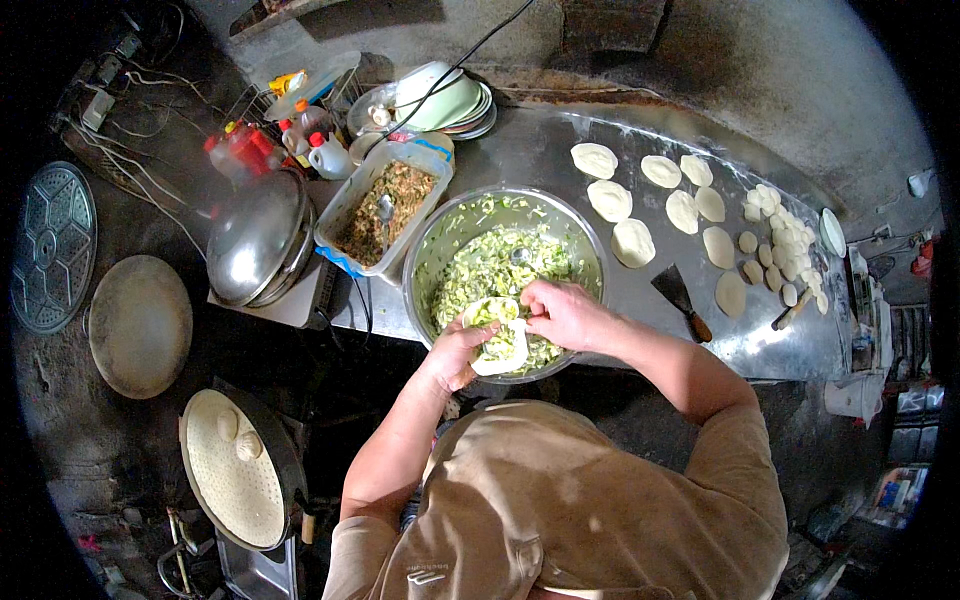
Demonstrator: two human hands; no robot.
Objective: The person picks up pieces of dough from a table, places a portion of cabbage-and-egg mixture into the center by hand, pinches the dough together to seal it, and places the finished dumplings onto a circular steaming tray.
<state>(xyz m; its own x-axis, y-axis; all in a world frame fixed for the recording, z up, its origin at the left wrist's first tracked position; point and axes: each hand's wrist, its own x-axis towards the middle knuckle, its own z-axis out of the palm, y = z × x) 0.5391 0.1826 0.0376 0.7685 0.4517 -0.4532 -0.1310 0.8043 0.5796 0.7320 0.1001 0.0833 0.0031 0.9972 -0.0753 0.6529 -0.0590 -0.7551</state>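
Observation:
My left hand [451,354] cups a round dough wrapper [496,364] with chopped green vegetable filling [498,309] on it. The thumb presses into the filling. My right hand [564,315] pinches the wrapper's right edge between its fingertips. Both hands are over the near side of a large steel bowl [594,238] that holds more of the chopped greens. A spoon [520,255] lies partly sunk in the greens.
Flattened dough rounds [609,200], small dough pieces [787,240] and a scraper [681,301] lie on the steel table [517,150] to the right. Left are a plastic tub of minced filling [397,195], a lidded pan [259,240] and a perforated steamer tray with two buns [232,480].

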